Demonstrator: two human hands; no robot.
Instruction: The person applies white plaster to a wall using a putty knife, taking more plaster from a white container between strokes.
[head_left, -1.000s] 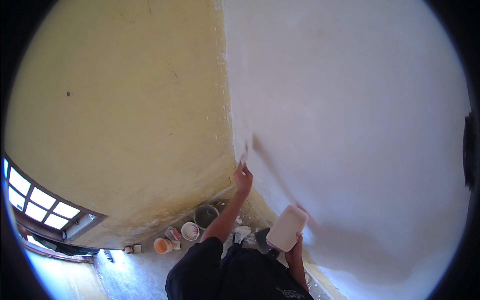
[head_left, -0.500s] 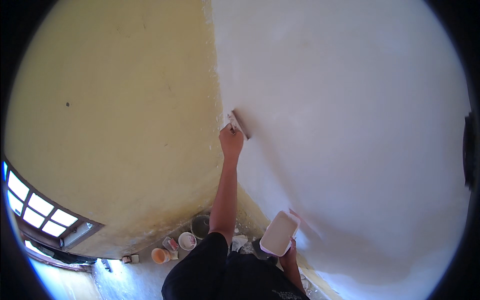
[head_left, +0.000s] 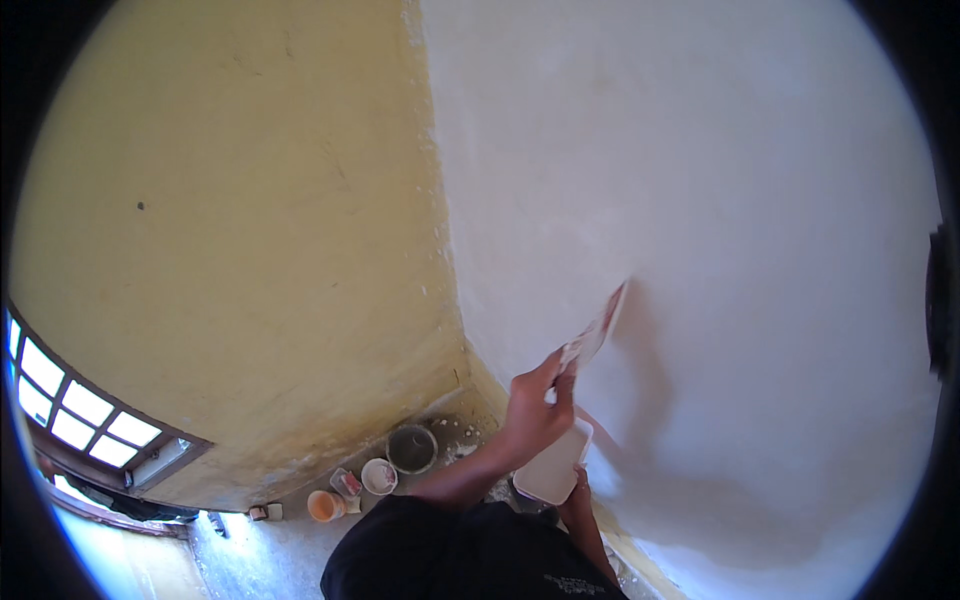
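My left hand [head_left: 540, 405] is closed around the handle of a wide putty knife [head_left: 603, 330] with white and reddish smears on it. Its blade points up and to the right in front of the white wall [head_left: 760, 200]; a shadow falls beside it, and I cannot tell whether the blade touches. Below, my right hand [head_left: 577, 500] grips the edge of a pale rectangular tub [head_left: 550, 475] filled with whitish paste. The left forearm and hand partly cover that tub.
A yellow wall [head_left: 260, 220] meets the white one at a corner. On the floor along it stand a dark bucket [head_left: 412, 450], a white bucket [head_left: 379, 477], a small red-and-white container [head_left: 346, 483] and an orange bucket [head_left: 325, 506]. A paned window [head_left: 85, 405] is at lower left.
My left hand has brought the putty knife down and to the right, away from the wall corner toward the tub. The tub in my right hand has shifted slightly down and left.
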